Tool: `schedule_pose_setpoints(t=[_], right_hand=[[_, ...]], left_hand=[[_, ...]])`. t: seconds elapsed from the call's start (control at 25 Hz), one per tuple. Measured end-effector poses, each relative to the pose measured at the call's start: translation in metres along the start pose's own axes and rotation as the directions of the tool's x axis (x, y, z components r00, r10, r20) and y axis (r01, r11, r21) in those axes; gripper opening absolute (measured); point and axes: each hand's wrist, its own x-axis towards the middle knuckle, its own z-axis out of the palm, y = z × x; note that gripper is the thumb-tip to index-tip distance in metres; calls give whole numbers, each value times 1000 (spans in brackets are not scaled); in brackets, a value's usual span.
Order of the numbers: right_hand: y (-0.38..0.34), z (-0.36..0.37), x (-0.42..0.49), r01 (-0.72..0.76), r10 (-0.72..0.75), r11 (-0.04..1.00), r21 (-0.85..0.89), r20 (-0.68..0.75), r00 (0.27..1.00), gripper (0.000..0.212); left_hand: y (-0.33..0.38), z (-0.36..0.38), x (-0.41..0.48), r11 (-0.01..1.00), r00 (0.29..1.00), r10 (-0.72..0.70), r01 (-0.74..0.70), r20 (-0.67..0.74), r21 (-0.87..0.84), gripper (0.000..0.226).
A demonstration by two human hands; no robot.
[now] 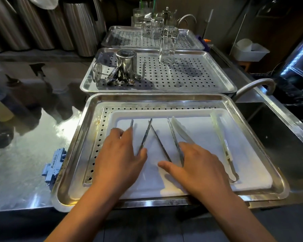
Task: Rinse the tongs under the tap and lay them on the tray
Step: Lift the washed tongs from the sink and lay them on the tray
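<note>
A steel surface (pixel 24 154) carries a row of perforated trays. To the right lies a sink (pixel 278 137), with the curved tap (pixel 255 82) above its far left corner. The nearest tray (pixel 73 172) is lined with a white mat (pixel 252 163), and all the tongs lie on it.

Both bare forearms reach in from the near edge, palms down. The left hand (pixel 119 154) lies over the near end of the left metal tongs (pixel 144 137). Its fingers are nearly straight and point far, and the thumb rests against one arm of the tongs without closing round it. The right hand (pixel 199 166) lies flat over the near end of the middle metal tongs (pixel 173 137), fingers extended and thumb stretched out to the left (neither hand shows a curled grip).

Each pair of tongs has its long axis running near to far, with the tips at the far end. The arms of the two metal pairs splay open in a V, and their inner tips almost meet. A pale plastic blade (pixel 181 130) lies just right of the middle pair and disappears under the right hand. The clear plastic tongs (pixel 220 137) lie apart near the tray's right side, leaning slightly left at the far end.

On the next tray (pixel 217 67) stand a steel cup (pixel 126 62) and an upturned glass (pixel 168 44).
</note>
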Motion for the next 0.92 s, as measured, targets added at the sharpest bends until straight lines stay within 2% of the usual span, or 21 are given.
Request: schedule_pose_setpoints(t=[0.08,0.2,0.36,0.48,0.64,0.76,0.92], right_hand=[[-1,2,1,1,-1,999,-37,6,1000,56],[0,2,2,3,-3,999,-45,-10,1000,54],[0,1,5,1,-2,999,-37,-37,999,57],[-1,3,9,-6,3,999,-43,-60,998,59],[-17,11,18,73,-78,994,-84,-51,996,55],[-11,8,19,38,-41,998,-59,-52,998,51],[-3,8,13,-3,2,1000,-26,-32,999,69]], left_hand=[[-1,0,-3,991,999,36,-40,37,124,56],[1,2,-1,979,998,32,-42,55,198,42],[-2,5,1,978,999,3,-10,34,207,48],[-1,10,4,980,1000,5,-6,4,198,43],[9,18,5,994,1000,3,-5,15,112,51],[-3,13,6,996,998,-33,37,-56,75,51],[-7,12,7,981,999,-34,35,-10,190,53]])
